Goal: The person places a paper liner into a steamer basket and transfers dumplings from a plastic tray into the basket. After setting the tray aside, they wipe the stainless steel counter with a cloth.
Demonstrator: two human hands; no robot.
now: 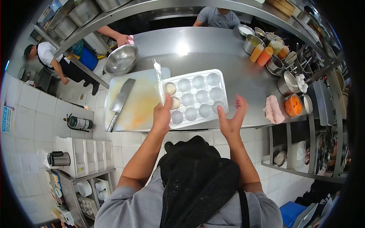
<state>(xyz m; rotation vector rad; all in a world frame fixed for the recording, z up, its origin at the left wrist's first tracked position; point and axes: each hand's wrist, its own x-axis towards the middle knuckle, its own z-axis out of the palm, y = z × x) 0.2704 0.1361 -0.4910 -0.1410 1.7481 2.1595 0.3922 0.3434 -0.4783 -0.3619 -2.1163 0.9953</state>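
Observation:
In the head view, my left hand (162,116) is closed at the lower end of a long, narrow white plastic bag (159,83), twisted at its top. Its thumb lies beside the left edge of a white tray (225,85) with rows of round cups. Two round beige pieces (170,88) sit in the tray's left column; the other visible cups look pale and translucent. My right hand (232,117) is open by the tray's right corner, thumb and fingers spread. Left of the tray, a large knife (122,97) lies on a stained white cutting board (142,85).
A steel bowl (121,59) stands behind the board, near another person's hand (123,39). Sauce bottles (265,56), a pink cloth (274,109) and a tub of orange pieces (293,105) are at right. A steel shelf (159,9) spans overhead. Another person (218,17) is opposite.

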